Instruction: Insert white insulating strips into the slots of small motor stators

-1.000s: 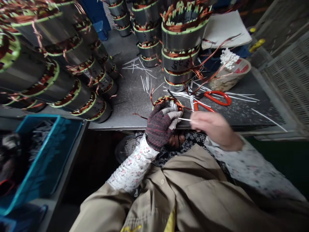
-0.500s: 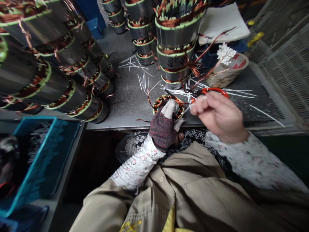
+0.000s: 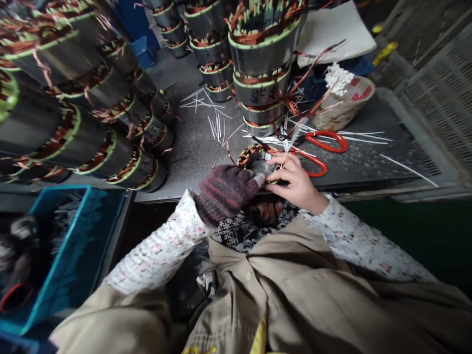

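Note:
A small stator (image 3: 254,152) with copper windings and a pale green edge stands near the bench's front edge. My left hand (image 3: 229,191), in a dark striped glove with bare or wrapped fingertips, is closed on its near left rim. My right hand (image 3: 291,181) is bare, its fingers curled over the right rim. A thin, blurred white strand (image 3: 296,135) rises by the right fingers; whether they pinch it I cannot tell. Red-handled scissors (image 3: 332,142) lie just beyond my right hand, their blades partly hidden.
Stacked stators (image 3: 263,91) stand behind, and more stacks (image 3: 92,147) fill the left. Loose white sticks (image 3: 217,127) are scattered on the bench (image 3: 184,164). A tub (image 3: 346,105) holds a white bundle at right. A teal crate (image 3: 83,231) sits lower left, a grey plastic crate (image 3: 442,108) at right.
My right hand has come down and left from above the scissors to the stator's right rim. My left hand has shifted left and off the windings' top, showing more of the stator's hollow.

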